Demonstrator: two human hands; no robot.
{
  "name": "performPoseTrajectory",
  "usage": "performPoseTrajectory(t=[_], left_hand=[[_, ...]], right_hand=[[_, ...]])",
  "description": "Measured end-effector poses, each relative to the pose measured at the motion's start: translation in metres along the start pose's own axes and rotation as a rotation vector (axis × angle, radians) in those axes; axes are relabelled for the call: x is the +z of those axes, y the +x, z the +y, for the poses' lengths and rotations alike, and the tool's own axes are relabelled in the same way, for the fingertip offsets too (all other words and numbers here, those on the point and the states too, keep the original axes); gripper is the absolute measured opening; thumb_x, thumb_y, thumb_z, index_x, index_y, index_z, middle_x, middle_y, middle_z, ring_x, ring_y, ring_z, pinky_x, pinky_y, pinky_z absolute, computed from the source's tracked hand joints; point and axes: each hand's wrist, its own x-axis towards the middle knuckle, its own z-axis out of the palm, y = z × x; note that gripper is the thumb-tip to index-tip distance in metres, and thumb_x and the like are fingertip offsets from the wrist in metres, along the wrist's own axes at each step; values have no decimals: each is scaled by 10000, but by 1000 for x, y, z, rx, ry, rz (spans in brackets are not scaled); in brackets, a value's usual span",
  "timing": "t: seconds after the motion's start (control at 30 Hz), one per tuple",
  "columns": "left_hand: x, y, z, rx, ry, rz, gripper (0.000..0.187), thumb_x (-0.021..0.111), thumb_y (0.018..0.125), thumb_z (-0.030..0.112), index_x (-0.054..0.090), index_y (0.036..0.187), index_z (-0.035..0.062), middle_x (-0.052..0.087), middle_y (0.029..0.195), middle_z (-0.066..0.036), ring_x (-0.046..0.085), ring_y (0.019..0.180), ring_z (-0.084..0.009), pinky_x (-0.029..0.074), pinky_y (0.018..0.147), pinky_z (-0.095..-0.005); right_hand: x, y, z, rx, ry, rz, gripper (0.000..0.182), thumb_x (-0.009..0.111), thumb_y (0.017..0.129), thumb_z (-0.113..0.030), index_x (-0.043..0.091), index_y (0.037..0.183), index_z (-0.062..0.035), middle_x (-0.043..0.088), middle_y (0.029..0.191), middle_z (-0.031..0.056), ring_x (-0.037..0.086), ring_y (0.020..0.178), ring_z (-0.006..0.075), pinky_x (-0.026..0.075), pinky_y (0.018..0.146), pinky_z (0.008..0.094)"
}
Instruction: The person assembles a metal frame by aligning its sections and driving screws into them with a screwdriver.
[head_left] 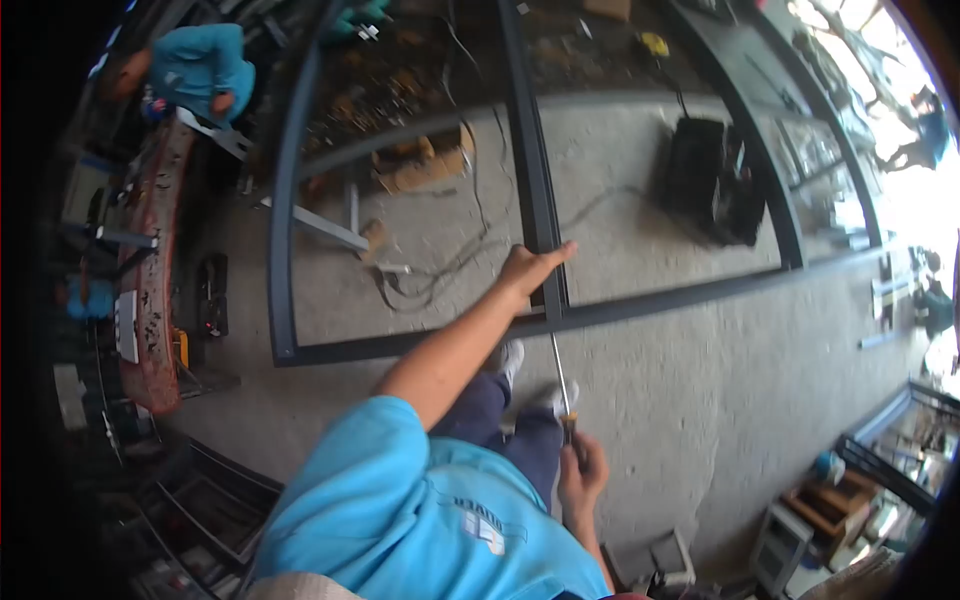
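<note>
My left hand (pixel 530 272) is closed around the middle bar of a dark grey metal frame (pixel 535 150), just above where that bar meets the near rail. Lower down, close to my body, my right hand (pixel 583 472) grips the handle of a long screwdriver (pixel 559 370). Its thin shaft points away from me, and the tip meets the near rail below the middle bar. Whether the tip sits in a screw is too small to tell.
Through the frame show a black box (pixel 712 180), cables (pixel 430 285) and a cardboard box (pixel 425 165) on the concrete floor. At left stands a reddish workbench (pixel 155 290), with a person in blue (pixel 200 70) beyond. Another dark frame (pixel 890 450) lies at right.
</note>
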Motion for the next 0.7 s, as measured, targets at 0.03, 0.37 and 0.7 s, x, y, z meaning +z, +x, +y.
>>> performPoseTrajectory(t=[0.03, 0.37, 0.7], left_hand=[[3, 17, 0, 62, -22, 155, 586, 777, 687, 495, 672, 944, -21, 668, 823, -130, 667, 801, -229, 528, 715, -352], [21, 8, 21, 59, -44, 425, 235, 687, 580, 259, 632, 548, 33, 630, 573, -86, 615, 557, -215, 456, 560, -345], [29, 0, 22, 108, -79, 444, 187, 665, 588, 206, 599, 539, 39, 592, 534, -56, 564, 492, -178, 429, 523, -333]], right_hand=[[0, 3, -5, -104, -85, -12, 234, 637, 797, 7, 629, 1030, 22, 638, 912, 143, 627, 810, 221, 492, 732, 301], [-20, 23, -1, -140, -167, -177, 219, 574, 856, 9, 568, 1074, 32, 587, 885, 79, 556, 741, 109, 458, 636, 233], [-26, 25, -14, -58, -158, -189, 213, 587, 844, -18, 582, 1055, 12, 611, 877, 89, 568, 755, 113, 464, 660, 247]])
